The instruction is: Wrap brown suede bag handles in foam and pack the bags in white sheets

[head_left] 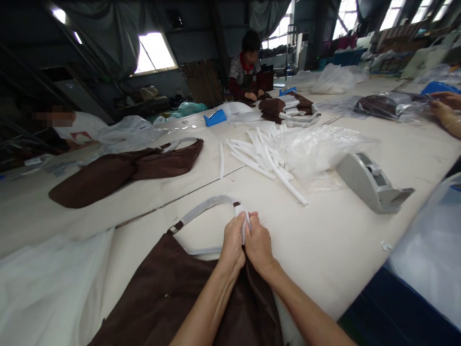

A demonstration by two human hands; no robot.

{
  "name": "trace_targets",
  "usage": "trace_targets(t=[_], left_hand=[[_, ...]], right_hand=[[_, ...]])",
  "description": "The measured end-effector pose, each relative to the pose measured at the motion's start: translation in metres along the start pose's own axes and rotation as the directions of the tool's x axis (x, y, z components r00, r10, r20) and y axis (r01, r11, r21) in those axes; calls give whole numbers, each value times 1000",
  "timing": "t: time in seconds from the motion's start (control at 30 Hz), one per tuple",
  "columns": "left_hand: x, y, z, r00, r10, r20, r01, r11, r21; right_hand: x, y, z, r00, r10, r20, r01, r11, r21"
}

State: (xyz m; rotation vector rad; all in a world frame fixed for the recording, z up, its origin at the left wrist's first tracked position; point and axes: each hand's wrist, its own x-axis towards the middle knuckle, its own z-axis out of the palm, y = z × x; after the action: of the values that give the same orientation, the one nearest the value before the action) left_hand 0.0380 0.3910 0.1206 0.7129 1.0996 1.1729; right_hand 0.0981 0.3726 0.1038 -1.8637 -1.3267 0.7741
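A dark brown handbag (173, 283) lies in front of me on the pale table, partly beneath my forearms. Its handle (207, 206) arches away from me and is wrapped in a whitish cover, with a metal ring at the left end. My left hand (234, 240) is closed on the right end of the handle, where white foam wrapping shows. Pressed against it, my right hand (258, 240) pinches the white foam tube (246, 225) at the same spot. The fingers hide most of the piece between them.
Loose white foam tubes (259, 156) lie beyond my hands, beside a clear plastic bag (320, 149). A grey tape dispenser (372, 185) stands at right. Another brown bag (126, 170) lies at left. A co-worker (247, 72) handles brown bags (288, 106) across the table; another person's hand (446, 108) is at far right.
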Motion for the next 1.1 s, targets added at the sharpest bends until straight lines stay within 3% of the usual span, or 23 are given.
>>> trace_targets(t=[0.1, 0.2, 0.3, 0.37, 0.43, 0.53, 0.8, 0.93, 1.03, 1.1], left_hand=[[-4, 2, 2, 999, 24, -37, -25, 999, -32], [-8, 5, 1, 998, 39, -43, -41, 997, -59], [-9, 8, 0, 999, 21, -50, -25, 996, -85], [-8, 8, -2, 999, 10, -40, -14, 996, -84], [-7, 9, -2, 1000, 18, -26, -20, 998, -65], [-7, 10, -4, 1000, 12, -29, -13, 1000, -22], [-13, 7, -4, 999, 5, 52, -8, 998, 62], [-20, 8, -3, 999, 38, 29, -39, 999, 30], [-24, 10, 2, 999, 22, 33, -23, 999, 26], [-26, 9, 6, 998, 20, 62, -23, 999, 47]], right_hand=[[-1, 5, -1, 1000, -18, 9, 17, 986, 164], [-4, 10, -14, 990, -54, 129, -17, 870, 492], [-9, 13, -33, 918, -176, 356, -143, 690, 710], [-11, 13, -42, 869, -208, 450, -246, 606, 757], [-11, 15, -45, 875, -185, 448, -239, 640, 731], [-12, 18, -39, 908, -208, 364, -75, 774, 629], [-32, 24, -16, 976, -179, 124, 94, 860, 502], [-30, 35, -37, 951, -260, 166, 167, 886, 432], [-13, 41, -67, 982, -154, 111, 89, 889, 449], [2, 38, -77, 981, -99, 165, -1, 856, 517]])
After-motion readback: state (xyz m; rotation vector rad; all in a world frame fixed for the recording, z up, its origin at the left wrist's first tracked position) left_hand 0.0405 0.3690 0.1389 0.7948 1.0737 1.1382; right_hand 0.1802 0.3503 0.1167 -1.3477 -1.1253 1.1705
